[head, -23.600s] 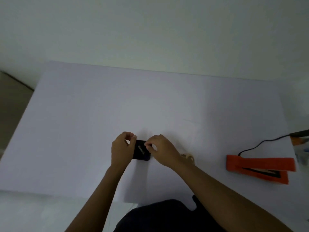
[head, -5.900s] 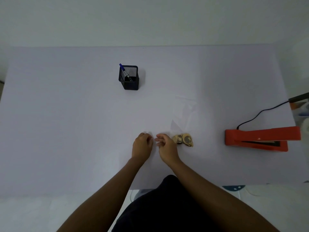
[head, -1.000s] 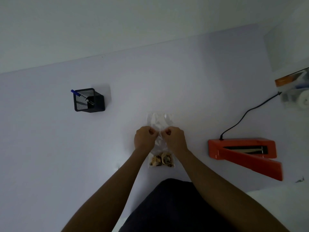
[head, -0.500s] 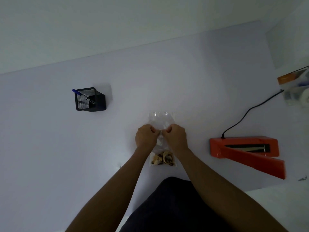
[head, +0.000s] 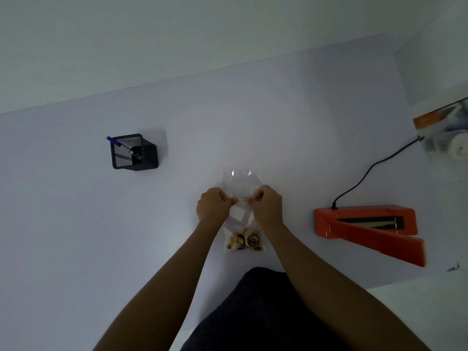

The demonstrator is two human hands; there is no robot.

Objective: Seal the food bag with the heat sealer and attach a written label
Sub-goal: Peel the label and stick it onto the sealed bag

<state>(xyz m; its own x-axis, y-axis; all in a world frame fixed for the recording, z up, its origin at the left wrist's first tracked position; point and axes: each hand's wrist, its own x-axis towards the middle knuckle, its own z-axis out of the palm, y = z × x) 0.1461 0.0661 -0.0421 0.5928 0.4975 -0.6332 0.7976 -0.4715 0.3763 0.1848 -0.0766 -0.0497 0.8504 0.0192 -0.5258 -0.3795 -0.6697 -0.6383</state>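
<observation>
A: Pinching a small label strip (head: 240,198) at both ends: left hand (head: 212,206) and right hand (head: 269,206), fingers curled on it, over the clear food bag (head: 241,214) lying flat on the table (head: 76,224).

B: Why stretched?

A: Likely so it goes on flat. Food sits at the bag's near end.

B: Changes?

A: Half a second ago the fists nearly touched; now apart, strip visible. Heat sealer (head: 367,226) stays right, pen holder (head: 133,153) left.
</observation>
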